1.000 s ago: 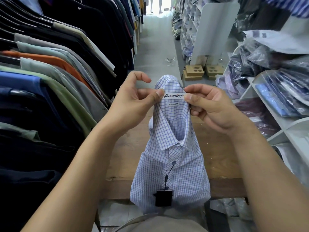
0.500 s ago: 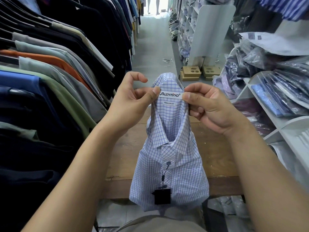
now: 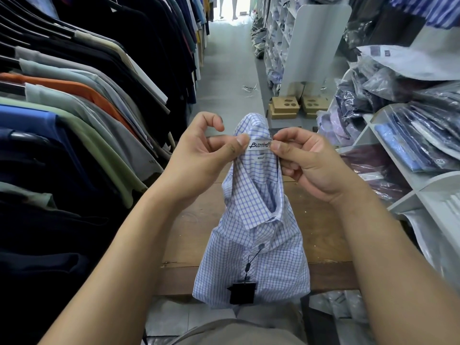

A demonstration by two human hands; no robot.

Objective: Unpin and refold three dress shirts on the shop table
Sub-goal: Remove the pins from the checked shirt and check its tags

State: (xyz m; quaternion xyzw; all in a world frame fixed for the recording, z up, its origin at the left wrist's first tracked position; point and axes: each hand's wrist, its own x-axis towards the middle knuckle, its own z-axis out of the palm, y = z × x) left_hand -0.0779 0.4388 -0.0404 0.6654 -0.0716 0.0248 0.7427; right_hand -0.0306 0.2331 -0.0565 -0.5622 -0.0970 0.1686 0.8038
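A folded blue-and-white checked dress shirt hangs upright in the air above the near edge of the wooden shop table. My left hand pinches the back of its collar on the left of the white brand label. My right hand pinches the collar on the label's right. The collar stands up and is squeezed narrow between my hands. A black price tag dangles on a cord from the top button. No pin is visible.
A rack of hanging shirts lines the left side, close to the table. White shelves with bagged shirts stand on the right. Cardboard boxes sit beyond the table in the aisle.
The shirt and both hands have stayed nearly in place; my right fingers have shifted slightly on the collar at the label's edge.
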